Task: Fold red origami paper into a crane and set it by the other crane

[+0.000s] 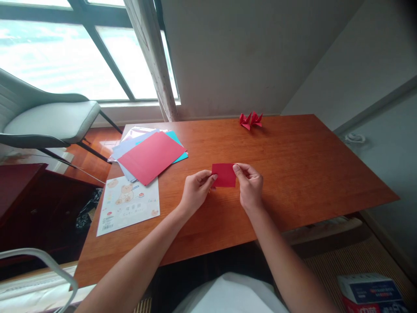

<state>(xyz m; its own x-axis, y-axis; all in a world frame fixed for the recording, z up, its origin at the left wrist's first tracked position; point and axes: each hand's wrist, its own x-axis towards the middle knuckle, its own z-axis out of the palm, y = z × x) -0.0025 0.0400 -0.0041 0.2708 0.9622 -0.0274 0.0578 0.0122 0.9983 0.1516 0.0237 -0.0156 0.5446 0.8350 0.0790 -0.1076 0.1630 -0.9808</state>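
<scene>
A small red sheet of paper (224, 175) is held up over the near middle of the wooden table. My left hand (197, 188) pinches its left edge between thumb and fingers. At the upper right corner, my right hand (250, 184) grips the paper the same way. The sheet looks flat and roughly rectangular; whether it is folded I cannot tell. Two folded red paper cranes (250, 121) stand close together near the table's back edge, beyond both hands.
On the table's left side lies a pile of coloured sheets, a large red sheet (153, 157) on top. In front of it is a white printed cover with a bear (130, 204). A grey chair (48, 117) stands left by the window. The wooden table (293, 165) meets the back wall.
</scene>
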